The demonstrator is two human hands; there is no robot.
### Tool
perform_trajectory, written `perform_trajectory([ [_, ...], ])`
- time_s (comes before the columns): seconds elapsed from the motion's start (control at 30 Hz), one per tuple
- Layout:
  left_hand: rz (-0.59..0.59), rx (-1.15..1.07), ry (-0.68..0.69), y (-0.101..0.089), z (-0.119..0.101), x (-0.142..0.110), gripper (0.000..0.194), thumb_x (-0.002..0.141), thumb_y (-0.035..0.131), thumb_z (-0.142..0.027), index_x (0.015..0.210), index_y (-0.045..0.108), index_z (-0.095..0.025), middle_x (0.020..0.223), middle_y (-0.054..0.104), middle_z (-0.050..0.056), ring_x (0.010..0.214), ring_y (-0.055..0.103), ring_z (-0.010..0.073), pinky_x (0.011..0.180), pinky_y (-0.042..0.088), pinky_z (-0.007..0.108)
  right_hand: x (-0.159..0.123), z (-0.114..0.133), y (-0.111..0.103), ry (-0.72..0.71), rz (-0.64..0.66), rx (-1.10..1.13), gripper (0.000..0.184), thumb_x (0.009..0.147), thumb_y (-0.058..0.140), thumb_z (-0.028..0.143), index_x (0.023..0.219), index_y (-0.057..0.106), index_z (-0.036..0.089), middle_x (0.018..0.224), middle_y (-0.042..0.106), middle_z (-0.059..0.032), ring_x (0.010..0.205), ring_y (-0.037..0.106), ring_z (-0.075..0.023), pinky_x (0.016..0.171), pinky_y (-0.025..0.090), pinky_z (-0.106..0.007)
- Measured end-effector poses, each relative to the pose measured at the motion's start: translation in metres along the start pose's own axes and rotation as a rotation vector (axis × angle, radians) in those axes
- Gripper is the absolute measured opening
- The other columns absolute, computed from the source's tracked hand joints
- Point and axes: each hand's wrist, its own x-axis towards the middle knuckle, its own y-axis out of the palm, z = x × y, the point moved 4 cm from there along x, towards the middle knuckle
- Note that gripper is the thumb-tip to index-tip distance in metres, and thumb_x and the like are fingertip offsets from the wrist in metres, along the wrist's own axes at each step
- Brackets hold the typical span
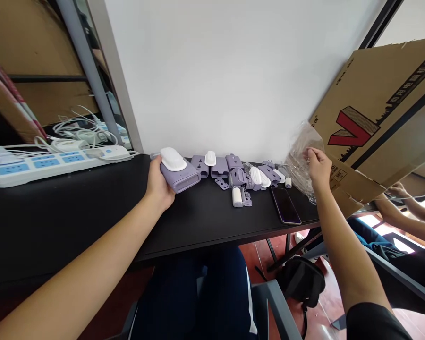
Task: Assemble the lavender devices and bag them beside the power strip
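Note:
My left hand (159, 189) grips a hollow purple plastic housing (181, 179) above the left part of the black table. A white oval piece (173, 159) sits on top of that housing, whose open end faces me. On the far right, my right hand (318, 167) is closed with its fingertips pinching a clear plastic bag (297, 163). Along the wall between the hands lie more purple housings (219, 167), with a small white cap (210, 158) resting on them. Several white oval parts (256, 175) and small purple pieces lie farther right. Nearer me is a purple holder with a white cylinder (237, 196).
A phone (285, 205) lies near the table's front edge. A large cardboard box (382, 113) stands at the right. Power strips (56, 163) with tangled white cables occupy the left. Another person's arms (407, 208) show at the far right. A black bag (301, 281) rests on the floor.

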Motion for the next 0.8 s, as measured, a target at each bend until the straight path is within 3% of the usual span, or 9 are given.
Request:
perform_trajectory([
  [0.07, 0.095, -0.021, -0.019, 0.005, -0.003, -0.003, 0.034, 0.101, 0.048, -0.045, 0.111, 0.069, -0.020, 0.084, 0.075, 0.004, 0.089, 0.075, 0.0235, 0.081, 0.064, 0.033, -0.006, 0.026, 0.023, 0.084, 0.070, 0.265, 0.034, 0.088, 0.067, 0.052, 0.105, 0.073, 0.022, 0.112, 0.080, -0.0091, 0.102, 0.073, -0.0219, 0.087, 0.056, -0.036],
  [0.17, 0.242, -0.036, -0.095, 0.008, -0.008, -0.008, 0.047, 0.100, 0.045, -0.055, 0.118, 0.069, -0.018, 0.088, 0.076, 0.009, 0.086, 0.076, 0.0253, 0.072, 0.064, 0.034, -0.031, 0.072, 0.067, 0.176, 0.285, 0.517, 0.035, 0.087, 0.069, 0.058, 0.103, 0.066, 0.027, 0.134, 0.073, -0.0067, 0.117, 0.071, -0.0225, 0.087, 0.057, -0.035],
  [0.23, 0.339, -0.062, -0.136, 0.008, -0.010, -0.011, 0.056, 0.098, 0.047, -0.060, 0.125, 0.067, -0.016, 0.100, 0.077, 0.014, 0.090, 0.076, 0.0260, 0.072, 0.064, 0.035, -0.053, 0.102, 0.100, 0.193, 0.460, 0.623, 0.036, 0.089, 0.065, 0.061, 0.105, 0.061, 0.029, 0.142, 0.070, -0.0053, 0.128, 0.067, -0.0245, 0.092, 0.056, -0.039],
  [0.3, 0.434, -0.120, -0.167, 0.007, -0.012, -0.016, 0.066, 0.094, 0.050, -0.066, 0.133, 0.064, -0.015, 0.119, 0.074, 0.020, 0.108, 0.075, 0.0305, 0.083, 0.065, 0.042, -0.074, 0.125, 0.136, 0.212, 0.578, 0.732, 0.039, 0.089, 0.064, 0.065, 0.104, 0.059, 0.030, 0.145, 0.068, -0.0042, 0.133, 0.064, -0.0257, 0.094, 0.056, -0.041],
  [0.4, 0.505, -0.161, -0.128, 0.003, -0.016, -0.019, 0.076, 0.087, 0.057, -0.073, 0.136, 0.062, -0.015, 0.129, 0.070, 0.023, 0.128, 0.066, 0.0377, 0.102, 0.058, 0.055, -0.103, 0.142, 0.195, 0.341, 0.667, 0.909, 0.042, 0.082, 0.072, 0.065, 0.099, 0.058, 0.028, 0.139, 0.071, -0.0045, 0.129, 0.067, -0.0255, 0.091, 0.057, -0.037],
  [0.5, 0.519, -0.186, -0.031, -0.004, -0.025, -0.015, 0.081, 0.081, 0.061, -0.077, 0.134, 0.062, -0.015, 0.129, 0.070, 0.022, 0.136, 0.061, 0.0384, 0.110, 0.053, 0.059, -0.132, 0.141, 0.245, 0.535, 0.677, 0.912, 0.044, 0.077, 0.077, 0.059, 0.098, 0.058, 0.026, 0.116, 0.078, -0.0056, 0.104, 0.074, -0.0216, 0.079, 0.057, -0.030],
  [0.57, 0.504, -0.180, 0.026, -0.009, -0.033, -0.010, 0.083, 0.080, 0.060, -0.080, 0.134, 0.062, -0.018, 0.130, 0.070, 0.020, 0.135, 0.061, 0.0363, 0.109, 0.054, 0.055, -0.146, 0.134, 0.263, 0.589, 0.632, 0.788, 0.037, 0.082, 0.069, 0.055, 0.100, 0.058, 0.024, 0.108, 0.077, -0.0054, 0.093, 0.073, -0.0189, 0.074, 0.056, -0.028],
  [0.7, 0.372, -0.176, 0.063, -0.012, -0.041, 0.000, 0.069, 0.086, 0.057, -0.072, 0.127, 0.066, -0.018, 0.116, 0.075, 0.015, 0.112, 0.073, 0.0291, 0.092, 0.061, 0.041, -0.163, 0.122, 0.267, 0.614, 0.762, 0.634, 0.037, 0.079, 0.071, 0.045, 0.106, 0.063, 0.020, 0.101, 0.074, -0.0089, 0.089, 0.071, -0.0232, 0.076, 0.057, -0.036],
  [0.8, 0.208, -0.212, 0.144, -0.010, -0.040, 0.006, 0.041, 0.094, 0.057, -0.052, 0.111, 0.070, -0.017, 0.089, 0.076, 0.006, 0.079, 0.072, 0.0183, 0.081, 0.061, 0.030, -0.157, 0.120, 0.248, 0.416, 0.574, 0.449, 0.061, 0.077, 0.075, 0.043, 0.132, 0.059, 0.020, 0.124, 0.068, -0.0131, 0.111, 0.065, -0.0265, 0.096, 0.054, -0.043],
])
